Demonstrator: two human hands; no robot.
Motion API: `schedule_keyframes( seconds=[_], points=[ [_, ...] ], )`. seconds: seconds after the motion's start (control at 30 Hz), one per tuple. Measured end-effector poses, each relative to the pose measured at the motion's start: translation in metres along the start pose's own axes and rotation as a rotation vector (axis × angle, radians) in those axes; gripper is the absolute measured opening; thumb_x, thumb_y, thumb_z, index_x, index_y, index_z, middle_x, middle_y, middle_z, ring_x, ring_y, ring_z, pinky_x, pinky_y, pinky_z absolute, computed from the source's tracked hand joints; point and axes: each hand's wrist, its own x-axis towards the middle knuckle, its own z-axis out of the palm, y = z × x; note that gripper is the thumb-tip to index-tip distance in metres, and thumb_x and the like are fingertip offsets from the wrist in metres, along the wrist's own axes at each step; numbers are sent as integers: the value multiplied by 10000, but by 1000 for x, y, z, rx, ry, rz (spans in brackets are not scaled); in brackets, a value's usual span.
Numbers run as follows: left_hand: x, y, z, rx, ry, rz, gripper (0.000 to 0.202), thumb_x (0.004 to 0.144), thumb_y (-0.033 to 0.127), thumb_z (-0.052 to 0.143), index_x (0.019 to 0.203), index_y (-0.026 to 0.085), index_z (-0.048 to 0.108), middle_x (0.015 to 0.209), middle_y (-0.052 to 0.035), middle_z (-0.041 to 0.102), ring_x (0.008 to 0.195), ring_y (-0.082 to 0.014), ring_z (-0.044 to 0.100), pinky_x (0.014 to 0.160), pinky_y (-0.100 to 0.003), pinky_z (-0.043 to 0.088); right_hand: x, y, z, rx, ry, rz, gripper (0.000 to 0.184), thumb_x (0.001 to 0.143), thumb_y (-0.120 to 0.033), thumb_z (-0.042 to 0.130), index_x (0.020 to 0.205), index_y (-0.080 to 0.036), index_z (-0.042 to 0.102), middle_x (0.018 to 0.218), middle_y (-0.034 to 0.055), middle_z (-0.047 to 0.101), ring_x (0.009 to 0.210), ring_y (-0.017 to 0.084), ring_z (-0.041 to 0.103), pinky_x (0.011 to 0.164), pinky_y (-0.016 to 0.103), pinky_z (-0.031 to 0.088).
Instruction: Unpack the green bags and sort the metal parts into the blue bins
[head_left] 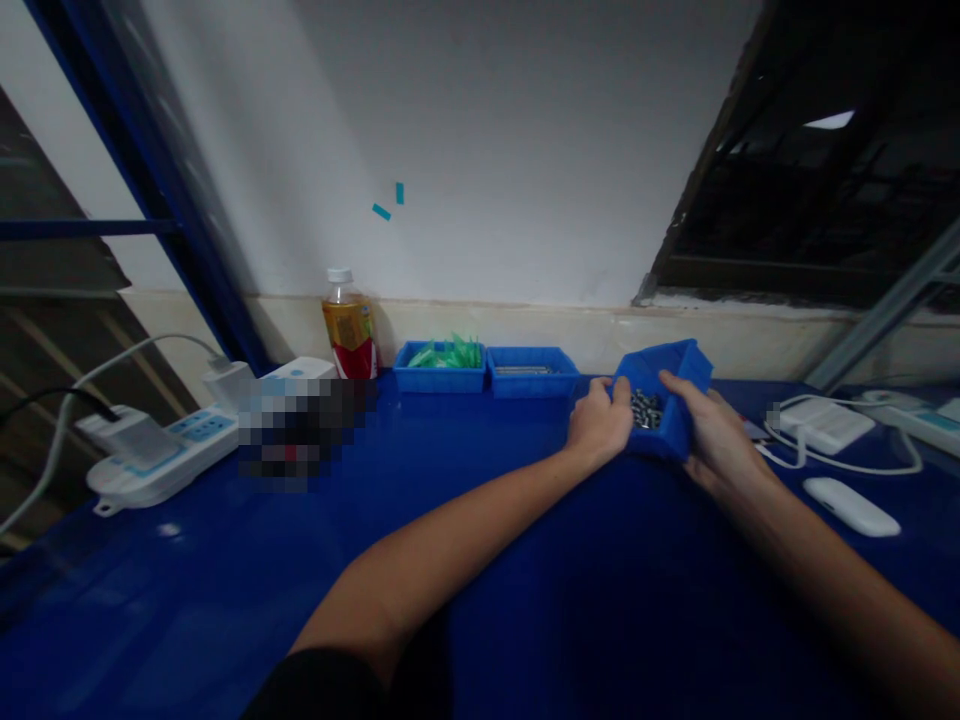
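Observation:
Between my two hands a blue plastic parts bin is held tilted above the right part of the table. Small dark and shiny metal pieces, which look like screws or nuts, lie inside it. My left hand grips the bin's left side, its fingers closed on the wall. On the right side my right hand is wrapped round the wall, thumb over the rim. To the left stand a bin of green plastic pieces and a bin with thin metal rods.
A bottle of amber drink stands against the wall. Along the left lies a white power strip with plugs and cables. At the right are a white adapter with a cable and a white oval case on the blue table.

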Motion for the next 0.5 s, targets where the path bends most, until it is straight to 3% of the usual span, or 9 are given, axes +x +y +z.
schedule_keyframes(
  seconds=[0.07,0.17,0.27,0.5],
  points=[
    [-4,4,0,20,-31,53,569,914,568,238,1242,175,488,1271,-130,568,1208,-280,494,1028,-412,354,2,-1,-2,5,14,97,371,733,-438,607,1030,-218,578,793,71,694,629,231,655,528,351,553],
    [-8,7,1,37,-55,125,663,910,588,213,1367,130,355,1481,-130,296,1374,-246,249,1127,-366,191,3,-3,-4,-15,-24,159,335,748,-443,584,994,-217,600,773,74,694,626,241,658,502,356,547],
    [-8,7,2,33,-116,141,733,909,600,154,1433,90,215,1531,-127,81,1412,-217,62,1150,-359,79,2,-7,-3,-36,-47,177,346,737,-456,604,983,-214,614,764,77,699,628,255,663,480,359,538],
    [-6,4,3,-3,-216,107,697,914,583,75,1428,159,281,1508,-64,226,1403,-208,51,1154,-368,76,3,-3,-6,-71,-100,142,376,719,-479,639,1008,-239,619,801,69,712,663,261,671,493,358,533]
  ],
)
